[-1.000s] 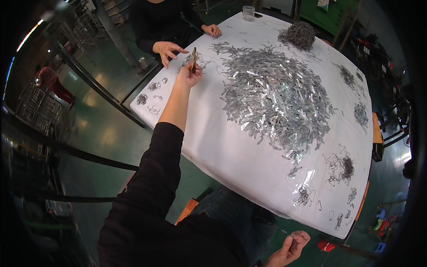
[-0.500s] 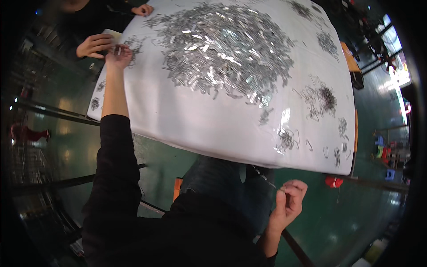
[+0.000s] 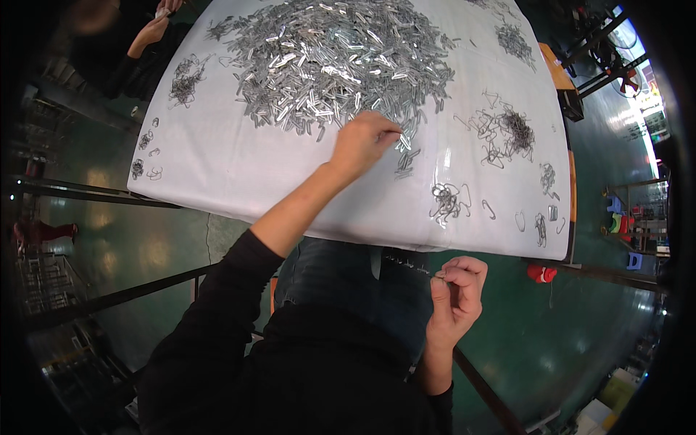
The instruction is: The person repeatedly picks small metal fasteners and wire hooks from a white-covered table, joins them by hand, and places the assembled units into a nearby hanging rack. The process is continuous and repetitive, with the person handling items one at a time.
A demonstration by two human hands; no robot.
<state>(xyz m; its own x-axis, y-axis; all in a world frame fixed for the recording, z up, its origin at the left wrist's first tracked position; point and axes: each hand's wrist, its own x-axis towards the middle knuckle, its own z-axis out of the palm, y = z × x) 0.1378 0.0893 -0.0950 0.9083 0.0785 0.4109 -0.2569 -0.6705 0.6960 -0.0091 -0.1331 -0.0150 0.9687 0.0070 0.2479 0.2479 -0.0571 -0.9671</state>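
Note:
A large heap of small, flat silver metal pieces [image 3: 326,65] covers the far middle of a white-covered table [image 3: 239,170]. At its near right edge, my left hand [image 3: 362,143] is closed, thumb and fingertips together beside some bright loose pieces [image 3: 406,156]. Whatever is between those fingertips is too small to make out. My right hand [image 3: 458,299] is held past the table's near edge, above my lap. Its thumb and forefinger pinch one end of a thin, chain-like silver strand [image 3: 406,264], which runs left across my dark trousers.
Tangles of thin wire hooks lie nearby: one at the near right [image 3: 448,203], a darker one farther right [image 3: 516,132], another at the left [image 3: 185,81]. A co-worker's hands [image 3: 152,32] are at the far left. Dark rails [image 3: 94,194] flank the table. A red object [image 3: 540,272] is on the floor.
My left hand has swung from the far left, beside the co-worker's hands, to the heap's near edge, its fingers now together. The co-worker's hands have drawn back. My right hand keeps its pinch.

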